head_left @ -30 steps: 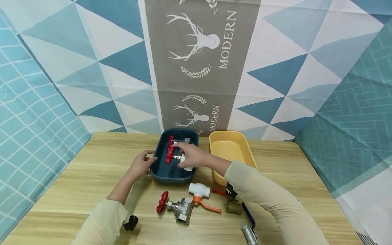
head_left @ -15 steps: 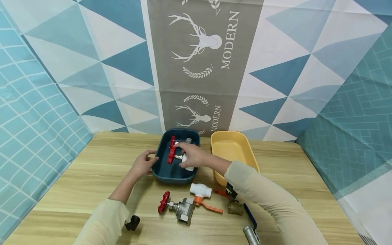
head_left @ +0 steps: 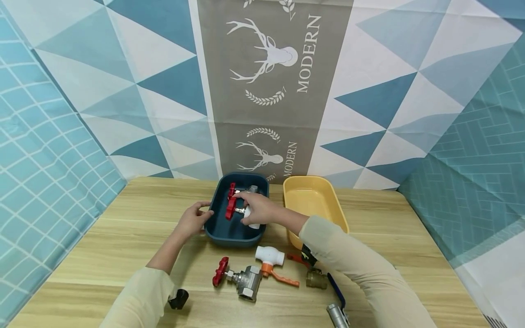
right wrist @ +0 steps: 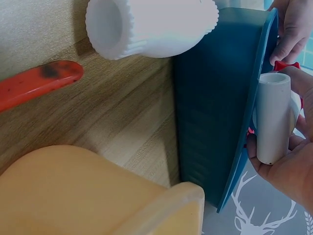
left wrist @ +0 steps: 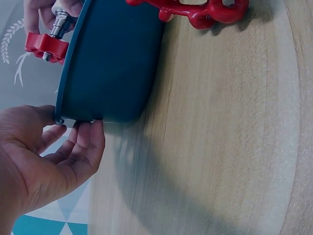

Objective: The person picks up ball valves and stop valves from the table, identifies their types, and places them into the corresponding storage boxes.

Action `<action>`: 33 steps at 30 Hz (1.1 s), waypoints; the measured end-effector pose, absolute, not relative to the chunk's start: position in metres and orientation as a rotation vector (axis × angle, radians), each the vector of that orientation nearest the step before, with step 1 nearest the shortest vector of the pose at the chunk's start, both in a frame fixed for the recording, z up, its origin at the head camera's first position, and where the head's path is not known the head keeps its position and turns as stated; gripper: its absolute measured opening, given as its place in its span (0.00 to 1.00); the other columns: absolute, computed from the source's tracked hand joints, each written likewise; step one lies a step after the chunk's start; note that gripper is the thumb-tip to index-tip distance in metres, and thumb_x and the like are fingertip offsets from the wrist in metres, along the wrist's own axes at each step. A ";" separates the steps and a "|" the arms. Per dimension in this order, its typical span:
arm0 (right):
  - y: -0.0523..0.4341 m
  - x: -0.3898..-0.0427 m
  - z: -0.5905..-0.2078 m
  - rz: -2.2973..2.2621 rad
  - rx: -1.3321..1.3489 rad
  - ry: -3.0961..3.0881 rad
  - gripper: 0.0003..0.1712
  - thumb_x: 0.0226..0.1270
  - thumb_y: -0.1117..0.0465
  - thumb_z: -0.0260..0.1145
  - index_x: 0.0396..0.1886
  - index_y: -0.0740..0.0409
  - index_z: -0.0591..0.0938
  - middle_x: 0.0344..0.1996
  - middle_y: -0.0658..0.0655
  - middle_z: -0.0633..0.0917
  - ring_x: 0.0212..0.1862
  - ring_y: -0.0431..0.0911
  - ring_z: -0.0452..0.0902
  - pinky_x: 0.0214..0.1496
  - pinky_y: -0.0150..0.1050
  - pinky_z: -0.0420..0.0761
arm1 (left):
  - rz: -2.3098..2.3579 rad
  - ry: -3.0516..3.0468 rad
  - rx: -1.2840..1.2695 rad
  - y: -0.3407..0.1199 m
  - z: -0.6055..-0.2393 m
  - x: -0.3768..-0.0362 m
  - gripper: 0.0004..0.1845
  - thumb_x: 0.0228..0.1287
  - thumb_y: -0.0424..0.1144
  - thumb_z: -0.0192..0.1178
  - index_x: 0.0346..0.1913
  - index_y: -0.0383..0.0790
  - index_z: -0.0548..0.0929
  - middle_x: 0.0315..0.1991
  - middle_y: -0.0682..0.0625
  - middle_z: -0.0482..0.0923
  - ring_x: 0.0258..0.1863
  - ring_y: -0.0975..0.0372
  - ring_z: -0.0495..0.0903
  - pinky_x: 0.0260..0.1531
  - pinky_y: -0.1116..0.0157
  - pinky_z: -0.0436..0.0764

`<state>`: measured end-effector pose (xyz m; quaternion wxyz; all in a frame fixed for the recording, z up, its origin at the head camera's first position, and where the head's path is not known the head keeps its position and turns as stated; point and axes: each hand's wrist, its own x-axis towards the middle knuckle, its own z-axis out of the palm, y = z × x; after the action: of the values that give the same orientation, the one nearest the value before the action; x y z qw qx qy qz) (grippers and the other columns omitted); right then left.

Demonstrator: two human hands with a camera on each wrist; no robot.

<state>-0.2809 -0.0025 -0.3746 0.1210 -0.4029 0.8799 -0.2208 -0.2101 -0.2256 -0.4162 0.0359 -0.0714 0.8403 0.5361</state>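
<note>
My left hand (head_left: 194, 219) grips the left side of a dark blue plastic bin (head_left: 234, 242), thumb at the rim and fingertips against the outer wall, as the left wrist view shows. Over the bin's opening, my right hand (head_left: 259, 208) holds a white plastic valve (right wrist: 274, 117) by its pipe body. This valve's red handwheel (head_left: 231, 208) points left, joined by a short metal stem. Inside the bin, behind the held valve, lies another valve with a red handwheel (head_left: 231, 189); my right hand partly covers it.
A yellow bin (head_left: 311, 198) stands right of the blue one. In front lie a steel valve with red wheel (head_left: 248, 283), a white ball valve with orange lever (head_left: 270, 256), a brass valve (head_left: 316, 279) and a blue-levered valve (head_left: 337, 315). The patterned wall stands behind.
The head view has shifted slightly. Both hands, the held white valve and the blue bin keep nearly the same places relative to each other.
</note>
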 end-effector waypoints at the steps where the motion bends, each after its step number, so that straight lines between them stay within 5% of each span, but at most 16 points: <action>1: -0.003 -0.281 -0.375 -0.646 -1.173 2.569 0.42 0.53 0.56 0.72 0.68 0.46 0.64 0.48 0.56 0.79 0.44 0.43 0.73 0.45 0.32 0.77 | 1.647 2.581 -0.220 -0.226 -0.416 -0.210 0.24 0.71 0.38 0.50 0.66 0.32 0.63 0.43 0.35 0.75 0.30 0.62 0.79 0.29 0.62 0.85; 33: -0.013 -0.288 -0.382 -0.615 -1.157 2.561 0.42 0.54 0.57 0.71 0.68 0.47 0.63 0.48 0.56 0.79 0.45 0.44 0.73 0.45 0.33 0.77 | 1.617 2.606 -0.228 -0.226 -0.417 -0.210 0.24 0.71 0.39 0.50 0.66 0.34 0.64 0.46 0.33 0.75 0.32 0.60 0.80 0.30 0.62 0.85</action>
<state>-0.2876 -0.0126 -0.3818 0.1321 -0.3987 0.8824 -0.2120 -0.2097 -0.2257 -0.4166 0.0331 -0.0742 0.8468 0.5256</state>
